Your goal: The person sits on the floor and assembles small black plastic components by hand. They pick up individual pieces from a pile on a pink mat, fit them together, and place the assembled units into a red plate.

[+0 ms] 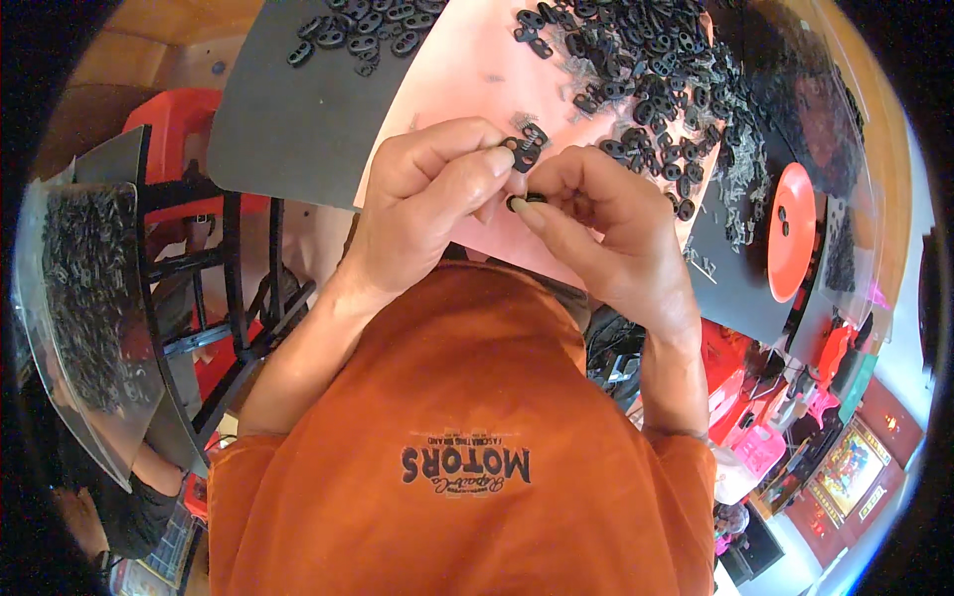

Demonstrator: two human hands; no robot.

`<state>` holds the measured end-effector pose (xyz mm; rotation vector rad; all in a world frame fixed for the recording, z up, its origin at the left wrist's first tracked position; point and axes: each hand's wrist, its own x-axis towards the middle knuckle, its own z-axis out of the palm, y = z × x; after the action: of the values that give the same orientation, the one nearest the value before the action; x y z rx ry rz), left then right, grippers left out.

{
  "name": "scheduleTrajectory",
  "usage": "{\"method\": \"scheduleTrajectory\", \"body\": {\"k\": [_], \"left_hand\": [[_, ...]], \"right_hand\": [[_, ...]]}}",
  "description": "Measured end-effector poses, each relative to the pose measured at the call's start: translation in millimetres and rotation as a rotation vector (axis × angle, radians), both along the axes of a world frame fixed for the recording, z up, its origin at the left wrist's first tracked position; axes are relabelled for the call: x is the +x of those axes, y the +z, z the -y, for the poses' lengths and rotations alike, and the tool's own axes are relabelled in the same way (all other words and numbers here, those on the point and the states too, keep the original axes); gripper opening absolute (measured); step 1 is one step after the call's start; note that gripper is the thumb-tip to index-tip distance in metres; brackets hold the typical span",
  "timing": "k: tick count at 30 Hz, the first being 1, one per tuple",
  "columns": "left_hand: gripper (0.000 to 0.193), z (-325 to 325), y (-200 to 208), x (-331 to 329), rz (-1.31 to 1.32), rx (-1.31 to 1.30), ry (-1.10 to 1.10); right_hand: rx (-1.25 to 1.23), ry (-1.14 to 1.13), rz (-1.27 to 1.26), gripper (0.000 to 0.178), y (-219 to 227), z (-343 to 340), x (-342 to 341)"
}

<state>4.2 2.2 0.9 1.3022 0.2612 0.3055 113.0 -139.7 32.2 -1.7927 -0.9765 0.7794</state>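
Observation:
Over the pink sheet point(437, 74), my left hand point(427, 194) is closed, thumb and index finger pinching a small black plastic cord-lock piece point(525, 149). A small metal spring shows against that piece; I cannot tell whether it is seated in it. My right hand point(616, 228) is just to the right and a little nearer, also pinched shut. Between its thumb and fingers is a black oval cord-lock piece point(527, 200), partly hidden by the fingertips. The two hands are almost touching.
A loose pile of black cord-lock pieces point(646, 74) spreads beyond my hands, with springs point(735, 179) at its right. More black pieces point(363, 25) lie on the dark board point(288, 119). A red oval dish point(791, 233) stands right. Another person's arm point(154, 472) shows lower left.

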Motion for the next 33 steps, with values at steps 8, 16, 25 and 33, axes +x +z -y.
{"method": "scheduleTrajectory", "body": {"k": [8, 16, 25, 33], "left_hand": [[0.024, 0.3, 1.4, -0.1, 0.008, -0.059, 0.034], [0.024, -3.4, 5.6, -1.3, -0.05, -0.099, -0.015], [0.024, -7.4, 8.7, 1.4, -0.088, -0.082, -0.198], [0.021, -5.6, 5.1, 1.5, -0.072, -0.036, -0.204]], "right_hand": [[0.147, -0.055, -0.007, 0.015, -12.8, -2.1, -8.4], [0.226, -0.109, -0.481, 0.013, 6.3, -0.5, 9.4], [0.179, 0.002, -0.456, 0.024, 5.7, -3.0, 26.7], [0.134, 0.016, -0.478, 0.019, 6.6, -3.4, 29.5]]}}
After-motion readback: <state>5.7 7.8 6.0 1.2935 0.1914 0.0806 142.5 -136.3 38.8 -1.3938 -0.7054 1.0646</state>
